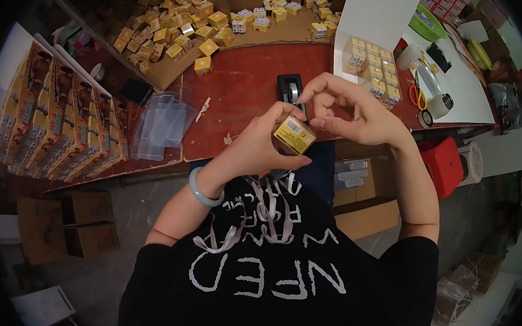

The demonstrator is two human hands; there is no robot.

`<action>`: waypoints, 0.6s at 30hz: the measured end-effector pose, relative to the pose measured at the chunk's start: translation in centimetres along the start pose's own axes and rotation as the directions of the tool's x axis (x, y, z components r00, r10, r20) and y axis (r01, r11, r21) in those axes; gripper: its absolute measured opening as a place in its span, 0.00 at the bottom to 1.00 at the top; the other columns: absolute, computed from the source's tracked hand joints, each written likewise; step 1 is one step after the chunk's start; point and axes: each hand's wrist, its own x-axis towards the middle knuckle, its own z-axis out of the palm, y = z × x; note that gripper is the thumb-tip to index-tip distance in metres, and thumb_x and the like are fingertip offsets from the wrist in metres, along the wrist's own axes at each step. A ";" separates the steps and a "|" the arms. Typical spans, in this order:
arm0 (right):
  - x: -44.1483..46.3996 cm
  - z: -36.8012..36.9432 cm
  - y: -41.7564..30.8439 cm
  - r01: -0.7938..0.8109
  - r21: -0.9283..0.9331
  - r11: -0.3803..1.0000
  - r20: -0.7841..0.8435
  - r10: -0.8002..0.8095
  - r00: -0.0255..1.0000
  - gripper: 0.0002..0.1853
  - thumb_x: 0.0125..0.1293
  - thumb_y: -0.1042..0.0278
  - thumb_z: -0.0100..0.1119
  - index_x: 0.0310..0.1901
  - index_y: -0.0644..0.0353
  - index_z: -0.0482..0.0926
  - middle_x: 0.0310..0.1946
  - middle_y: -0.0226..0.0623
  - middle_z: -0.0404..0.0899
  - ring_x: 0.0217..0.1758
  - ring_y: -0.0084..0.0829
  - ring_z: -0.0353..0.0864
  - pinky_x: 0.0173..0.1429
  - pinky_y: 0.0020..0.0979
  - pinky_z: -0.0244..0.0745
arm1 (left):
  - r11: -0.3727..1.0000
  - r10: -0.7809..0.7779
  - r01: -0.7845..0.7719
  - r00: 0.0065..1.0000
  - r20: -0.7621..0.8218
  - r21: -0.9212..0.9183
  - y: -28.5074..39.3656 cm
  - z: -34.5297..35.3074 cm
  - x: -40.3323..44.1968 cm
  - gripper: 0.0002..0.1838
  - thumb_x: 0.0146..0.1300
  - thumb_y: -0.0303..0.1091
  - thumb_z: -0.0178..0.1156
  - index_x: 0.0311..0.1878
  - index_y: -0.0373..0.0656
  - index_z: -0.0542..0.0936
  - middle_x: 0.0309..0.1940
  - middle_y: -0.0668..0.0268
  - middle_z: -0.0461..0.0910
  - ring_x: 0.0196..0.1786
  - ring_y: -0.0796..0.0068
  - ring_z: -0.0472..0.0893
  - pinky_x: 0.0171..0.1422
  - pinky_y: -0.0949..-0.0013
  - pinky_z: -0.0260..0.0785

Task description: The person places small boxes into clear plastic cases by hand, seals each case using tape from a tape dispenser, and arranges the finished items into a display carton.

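Note:
My left hand (261, 143), with a pale green bangle (202, 190) at the wrist, is closed around a small yellow and brown box (294, 136). A printed label with a barcode faces up on the box. Close by on the right, my right hand (354, 114) has its fingers curled, the thumb near the box's upper edge. Whatever lies between those fingers, if anything, is too small to make out. Just beyond both hands stands a black tape dispenser (289, 87) on the red table (243, 73), partly hidden by my fingers.
Many small yellow boxes (179, 28) lie in an open carton at the back left. Stacked display packs (62, 117) stand left, beside clear plastic sheets (163, 124). A block of boxes (376, 68), orange-handled scissors (418, 95) and a red stool (441, 168) are right.

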 end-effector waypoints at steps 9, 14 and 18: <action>1.2 -0.2 1.5 -0.219 0.105 0.970 0.056 0.214 0.975 0.21 0.60 0.82 0.66 0.53 0.62 0.70 0.26 0.24 0.70 0.30 0.13 0.68 0.37 0.19 0.65 | 0.996 0.070 -0.071 0.997 0.021 0.045 0.2 0.4 0.4 0.35 0.52 0.27 0.76 0.60 0.38 0.65 0.46 0.61 0.79 0.28 0.84 0.81 0.27 0.80 0.72; 1.2 -0.8 4.7 -0.075 0.178 0.981 -0.092 0.093 0.991 0.29 0.56 0.80 0.72 0.57 0.60 0.67 0.33 0.27 0.75 0.38 0.15 0.74 0.42 0.20 0.69 | 0.972 0.174 -0.179 0.984 -0.047 -0.149 -0.7 0.6 0.5 0.29 0.64 0.41 0.69 0.58 0.38 0.66 0.47 0.57 0.81 0.51 0.69 0.82 0.55 0.65 0.74; 0.7 2.4 9.3 -0.147 0.893 0.425 0.059 0.215 0.975 0.30 0.64 0.76 0.63 0.66 0.57 0.63 0.59 0.43 0.73 0.63 0.36 0.76 0.63 0.33 0.74 | 0.963 0.214 -0.226 0.972 -0.097 -0.144 -2.7 1.6 0.0 0.24 0.73 0.33 0.57 0.65 0.37 0.60 0.58 0.58 0.73 0.61 0.74 0.74 0.64 0.70 0.67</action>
